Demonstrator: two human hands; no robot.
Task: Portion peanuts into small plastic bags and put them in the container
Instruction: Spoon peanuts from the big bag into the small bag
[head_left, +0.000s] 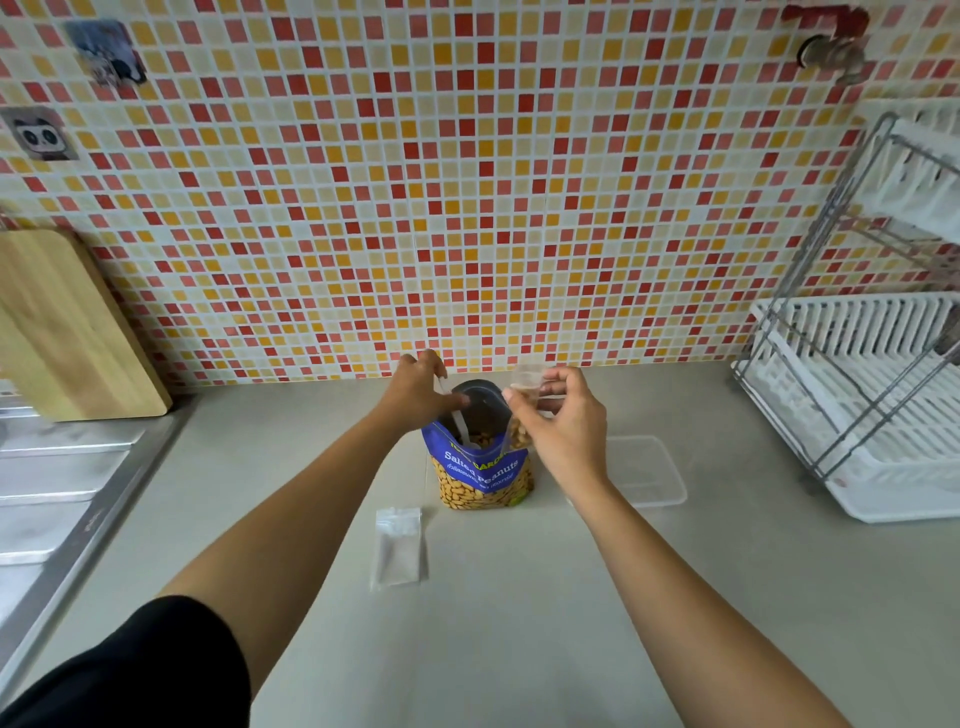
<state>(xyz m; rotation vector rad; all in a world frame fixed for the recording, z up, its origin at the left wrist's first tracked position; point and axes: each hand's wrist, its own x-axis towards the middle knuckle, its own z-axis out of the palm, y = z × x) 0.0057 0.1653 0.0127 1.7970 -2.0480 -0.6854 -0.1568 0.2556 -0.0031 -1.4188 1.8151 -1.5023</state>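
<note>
A blue bag of salted peanuts stands open on the grey counter. My left hand grips a white spoon whose bowl dips into the bag's mouth. Just right of the opening, my right hand pinches a small clear plastic bag with some peanuts in its lower part. A stack of empty small plastic bags lies flat in front of the peanut bag, to the left. A clear rectangular container sits on the counter right of the peanut bag, behind my right wrist.
A white dish rack with a metal frame fills the right side. A wooden cutting board leans on the tiled wall at left, above a steel sink drainboard. The tiled wall stands close behind the peanut bag.
</note>
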